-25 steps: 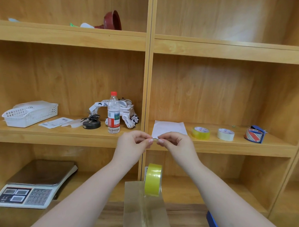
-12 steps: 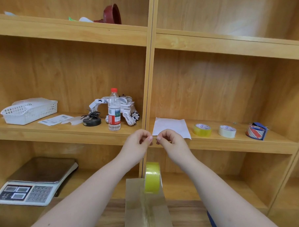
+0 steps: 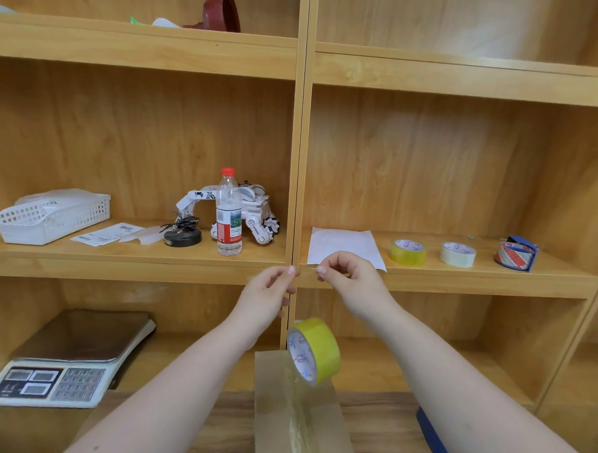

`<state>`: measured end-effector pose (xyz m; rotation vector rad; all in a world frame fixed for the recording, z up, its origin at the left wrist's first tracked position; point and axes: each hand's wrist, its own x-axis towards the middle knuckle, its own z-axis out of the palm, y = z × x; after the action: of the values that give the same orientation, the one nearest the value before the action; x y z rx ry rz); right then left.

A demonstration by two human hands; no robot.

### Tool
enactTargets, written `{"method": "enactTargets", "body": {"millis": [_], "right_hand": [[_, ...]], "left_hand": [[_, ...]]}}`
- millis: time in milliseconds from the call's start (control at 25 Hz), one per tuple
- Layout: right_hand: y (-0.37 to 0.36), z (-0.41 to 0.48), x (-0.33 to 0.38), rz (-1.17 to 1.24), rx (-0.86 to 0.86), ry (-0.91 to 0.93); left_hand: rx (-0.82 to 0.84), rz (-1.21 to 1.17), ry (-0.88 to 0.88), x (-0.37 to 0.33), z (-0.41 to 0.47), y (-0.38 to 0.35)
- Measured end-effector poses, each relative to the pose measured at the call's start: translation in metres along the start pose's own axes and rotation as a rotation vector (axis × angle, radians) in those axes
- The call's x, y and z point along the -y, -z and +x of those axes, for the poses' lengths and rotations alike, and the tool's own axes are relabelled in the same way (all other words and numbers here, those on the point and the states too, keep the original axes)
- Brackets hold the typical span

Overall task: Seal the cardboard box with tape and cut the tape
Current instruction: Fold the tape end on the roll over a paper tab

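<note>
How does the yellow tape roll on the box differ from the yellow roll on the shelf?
The yellow tape roll on the box stands tilted on its edge, its printed core facing the camera; the yellow roll on the shelf lies flat, hole upward. The first trails a clear strip down the cardboard box; the second shows no loose strip. The first appears larger, being nearer. Both are yellow with a white printed core.

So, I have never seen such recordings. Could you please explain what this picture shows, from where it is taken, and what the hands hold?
A camera worn on a person's head looks forward and down. The left hand and right hand are raised, fingertips pinched close together, apparently on something thin; what it is cannot be told. Below them a yellow tape roll hangs over a cardboard box, joined to it by a clear tape strip. Behind stands a wooden shelf with a water bottle, a white basket, spare tape rolls and a scale.
</note>
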<state>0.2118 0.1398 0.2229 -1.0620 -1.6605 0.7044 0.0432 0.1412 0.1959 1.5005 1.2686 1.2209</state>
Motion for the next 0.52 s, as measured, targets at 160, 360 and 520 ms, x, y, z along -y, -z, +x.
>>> {"method": "enactTargets", "body": {"millis": [160,360,520], "right_hand": [[0.002,0.011,0.003,-0.004,-0.011,0.014],[-0.002,0.021,0.001,-0.015,-0.014,0.009],[0.0,0.03,-0.007,-0.024,-0.091,-0.025]], "left_hand": [[0.077,0.145,0.172,0.01,0.005,0.001],[0.219,0.026,0.271,0.021,0.01,-0.006],[0.164,-0.141,0.314,0.037,0.017,-0.019]]}}
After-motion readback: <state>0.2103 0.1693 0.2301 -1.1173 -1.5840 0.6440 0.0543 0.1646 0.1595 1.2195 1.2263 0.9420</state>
